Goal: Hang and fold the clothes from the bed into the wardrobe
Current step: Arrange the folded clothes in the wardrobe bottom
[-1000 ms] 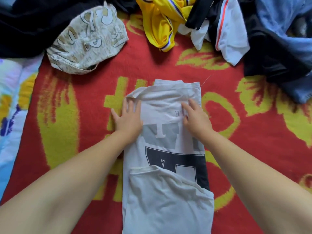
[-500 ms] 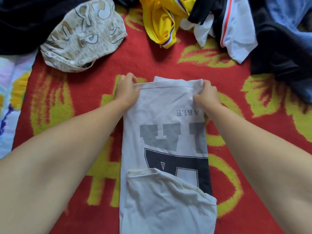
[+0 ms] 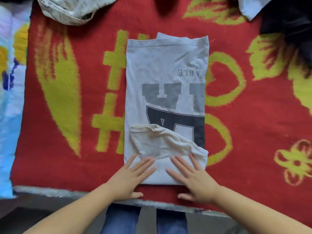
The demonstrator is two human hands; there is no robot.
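Head view. Both forearms are reaching forward from the lower corners of the view and converging on the near end of a folded white T-shirt point(image 3: 166, 92), which is lying lengthwise on a red blanket point(image 3: 236, 125) with yellow motifs.

The left hand point(image 3: 130, 177) is lying palm down with its fingers straight and slightly spread; the fingertips are resting on the near left corner of the T-shirt, while the thumb is pointing sideways along the blanket just short of the T-shirt's near edge. It is released and grasping nothing.

The right hand point(image 3: 194, 178) is mirroring this pose at the near right corner: flat, fingers extended onto the cloth, thumb lying on the blanket toward the left hand. It too is relaxed and gripping nothing.

The T-shirt is showing an upside-down grey and dark block-letter print, with the small letters "ABLE" beyond it. A cream-toned folded flap is lying across the T-shirt's near portion, just beyond the fingertips.

Beyond the T-shirt to the left, a beige patterned garment point(image 3: 74, 9) is lying at the blanket's far edge. Beyond the T-shirt to the right, a dark garment point(image 3: 287, 22) and a pale garment point(image 3: 251, 7) are lying together. Left of the blanket, a light blue printed sheet point(image 3: 10, 98) is showing. Below the T-shirt, past the bed's edge, blue jeans point(image 3: 121, 220) are visible.
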